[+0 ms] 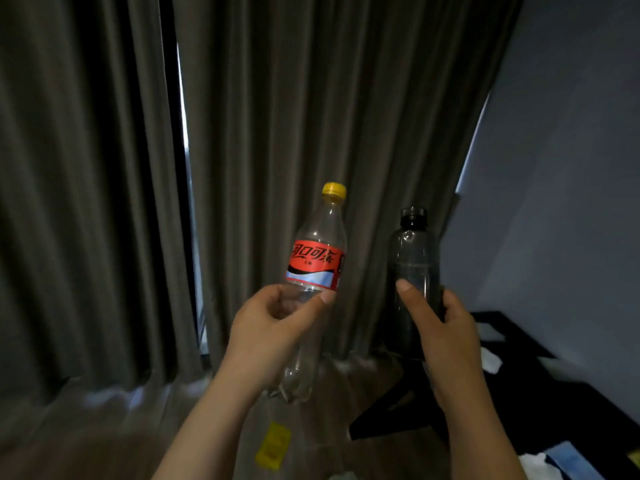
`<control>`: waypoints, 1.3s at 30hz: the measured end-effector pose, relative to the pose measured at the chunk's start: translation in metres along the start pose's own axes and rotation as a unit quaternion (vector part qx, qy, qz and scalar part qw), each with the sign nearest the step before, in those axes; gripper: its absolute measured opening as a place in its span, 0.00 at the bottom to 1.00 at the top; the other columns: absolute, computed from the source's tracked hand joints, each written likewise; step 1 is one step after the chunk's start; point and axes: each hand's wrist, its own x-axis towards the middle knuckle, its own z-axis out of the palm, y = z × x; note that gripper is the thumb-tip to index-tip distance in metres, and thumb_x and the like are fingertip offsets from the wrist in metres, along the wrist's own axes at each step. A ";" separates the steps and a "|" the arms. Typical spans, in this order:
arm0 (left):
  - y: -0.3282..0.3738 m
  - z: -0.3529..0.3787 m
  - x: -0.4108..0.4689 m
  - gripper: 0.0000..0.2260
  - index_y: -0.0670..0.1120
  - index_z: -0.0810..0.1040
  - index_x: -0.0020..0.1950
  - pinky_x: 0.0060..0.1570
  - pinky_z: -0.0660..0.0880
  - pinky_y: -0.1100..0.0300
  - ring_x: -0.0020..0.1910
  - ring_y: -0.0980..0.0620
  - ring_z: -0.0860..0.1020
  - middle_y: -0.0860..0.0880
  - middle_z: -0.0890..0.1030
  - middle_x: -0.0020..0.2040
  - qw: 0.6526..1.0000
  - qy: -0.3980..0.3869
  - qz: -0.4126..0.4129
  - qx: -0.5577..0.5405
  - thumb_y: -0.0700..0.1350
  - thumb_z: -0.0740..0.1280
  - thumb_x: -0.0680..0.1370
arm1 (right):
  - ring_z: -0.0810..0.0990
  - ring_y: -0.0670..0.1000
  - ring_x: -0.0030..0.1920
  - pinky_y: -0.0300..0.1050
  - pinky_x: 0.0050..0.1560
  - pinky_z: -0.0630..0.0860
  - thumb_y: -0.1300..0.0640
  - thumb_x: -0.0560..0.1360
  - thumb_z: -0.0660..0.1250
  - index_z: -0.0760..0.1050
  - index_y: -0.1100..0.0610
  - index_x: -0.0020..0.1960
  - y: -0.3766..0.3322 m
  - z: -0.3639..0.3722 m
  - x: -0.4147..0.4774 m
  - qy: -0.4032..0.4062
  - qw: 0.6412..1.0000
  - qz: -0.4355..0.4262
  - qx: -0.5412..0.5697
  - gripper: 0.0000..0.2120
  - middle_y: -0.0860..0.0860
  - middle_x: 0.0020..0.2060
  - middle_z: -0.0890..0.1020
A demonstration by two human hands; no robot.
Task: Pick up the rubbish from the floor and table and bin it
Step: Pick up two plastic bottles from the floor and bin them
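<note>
My left hand (273, 323) grips an empty clear cola bottle (317, 258) with a yellow cap and a red label, held upright and slightly tilted in front of the curtain. My right hand (440, 327) grips a dark translucent bottle (414, 258) with no cap, held upright to the right of the first. Both bottles are raised at about the same height. A yellow scrap (273, 445) lies on the floor below my left forearm. White crumpled paper (490, 362) lies on the black table (568, 410) at the right.
Grey curtains (277, 133) hang across the whole background and pool on the floor. A narrow gap shows window light at the left. A pale wall stands at the right. More white and blue scraps (554, 462) lie at the table's near edge.
</note>
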 end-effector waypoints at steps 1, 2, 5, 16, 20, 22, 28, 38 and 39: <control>0.010 0.002 -0.003 0.26 0.46 0.83 0.45 0.39 0.74 0.58 0.35 0.54 0.79 0.45 0.84 0.38 1.000 -0.013 0.007 -0.024 0.62 0.78 0.57 | 0.83 0.41 0.44 0.43 0.47 0.79 0.38 0.61 0.72 0.79 0.44 0.50 -0.010 -0.001 -0.003 0.009 1.000 -0.008 0.003 0.20 0.40 0.43 0.85; 0.018 0.003 -0.004 0.27 0.45 0.83 0.45 0.38 0.74 0.59 0.34 0.54 0.79 0.44 0.83 0.37 0.999 -0.029 0.014 -0.044 0.63 0.76 0.55 | 0.83 0.42 0.45 0.44 0.48 0.80 0.38 0.60 0.72 0.79 0.44 0.50 -0.020 -0.002 -0.006 0.019 1.000 -0.016 0.004 0.21 0.41 0.43 0.85; 0.042 0.003 -0.001 0.28 0.45 0.83 0.45 0.33 0.71 0.60 0.31 0.55 0.77 0.48 0.81 0.32 0.993 -0.072 0.037 -0.087 0.63 0.74 0.54 | 0.83 0.47 0.50 0.51 0.54 0.79 0.39 0.61 0.72 0.80 0.48 0.54 -0.047 -0.003 -0.017 0.047 0.998 -0.038 0.007 0.24 0.45 0.47 0.85; 0.062 -0.019 -0.006 0.24 0.51 0.83 0.46 0.40 0.76 0.57 0.40 0.53 0.83 0.50 0.85 0.40 0.961 -0.230 0.068 -0.136 0.64 0.76 0.57 | 0.85 0.45 0.45 0.45 0.44 0.80 0.34 0.59 0.71 0.79 0.41 0.51 -0.090 0.014 -0.092 0.154 0.984 -0.088 -0.022 0.22 0.45 0.45 0.85; 0.055 -0.014 -0.029 0.23 0.50 0.83 0.46 0.43 0.78 0.57 0.41 0.52 0.84 0.49 0.85 0.40 0.942 -0.287 0.050 -0.167 0.62 0.76 0.57 | 0.85 0.48 0.43 0.41 0.38 0.80 0.36 0.58 0.72 0.80 0.43 0.50 -0.094 0.007 -0.132 0.225 0.969 -0.091 -0.046 0.23 0.48 0.43 0.86; 0.052 -0.007 -0.043 0.24 0.50 0.83 0.46 0.44 0.78 0.57 0.42 0.52 0.84 0.50 0.85 0.41 0.929 -0.325 0.039 -0.174 0.62 0.74 0.57 | 0.85 0.47 0.44 0.42 0.40 0.80 0.36 0.58 0.72 0.79 0.42 0.50 -0.097 -0.002 -0.153 0.259 0.960 -0.086 -0.063 0.22 0.47 0.44 0.85; 0.063 0.031 -0.107 0.16 0.59 0.82 0.48 0.46 0.78 0.57 0.44 0.56 0.84 0.54 0.85 0.44 0.865 -0.467 0.042 -0.180 0.61 0.75 0.63 | 0.85 0.48 0.46 0.41 0.40 0.80 0.37 0.60 0.72 0.79 0.47 0.54 -0.114 -0.044 -0.230 0.378 0.915 -0.088 -0.113 0.26 0.48 0.45 0.86; 0.120 0.109 -0.305 0.21 0.52 0.83 0.49 0.50 0.79 0.53 0.45 0.52 0.84 0.50 0.85 0.44 0.748 -0.623 0.024 -0.230 0.59 0.75 0.61 | 0.84 0.48 0.49 0.52 0.51 0.79 0.41 0.65 0.75 0.79 0.50 0.54 -0.181 -0.159 -0.405 0.549 0.809 -0.103 -0.184 0.22 0.48 0.47 0.86; 0.126 0.116 -0.331 0.21 0.51 0.82 0.50 0.51 0.79 0.53 0.45 0.52 0.84 0.50 0.85 0.45 0.735 -0.635 0.017 -0.236 0.59 0.75 0.61 | 0.84 0.47 0.47 0.50 0.48 0.79 0.41 0.64 0.73 0.80 0.51 0.52 -0.189 -0.172 -0.426 0.568 0.793 -0.103 -0.194 0.21 0.48 0.45 0.86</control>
